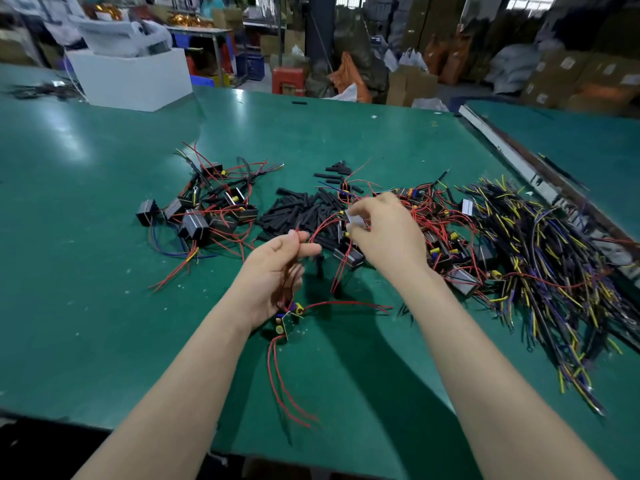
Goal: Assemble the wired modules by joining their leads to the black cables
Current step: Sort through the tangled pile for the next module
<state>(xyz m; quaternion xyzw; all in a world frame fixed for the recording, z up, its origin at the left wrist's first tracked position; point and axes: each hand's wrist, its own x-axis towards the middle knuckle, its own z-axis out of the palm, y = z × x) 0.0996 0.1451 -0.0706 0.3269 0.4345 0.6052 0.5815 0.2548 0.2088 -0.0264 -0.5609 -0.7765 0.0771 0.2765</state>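
My left hand (277, 268) pinches the red leads of a small circuit module (289, 318), which hangs below the palm with yellow capacitors and more red wires trailing toward the table's front edge. My right hand (384, 233) grips a small module (353, 220) over the heap of loose modules with red leads (446, 244). A large bundle of black cables with yellow and purple wires (547, 265) lies to the right. Black sleeve tubes (298, 213) are piled in the middle of the green table (104, 271).
A cluster of finished black modules with wires (204, 209) lies at the left. A white box (131, 77) stands at the far left of the table. A metal rail (502, 150) runs along the right gap between tables. Cartons and stools stand beyond.
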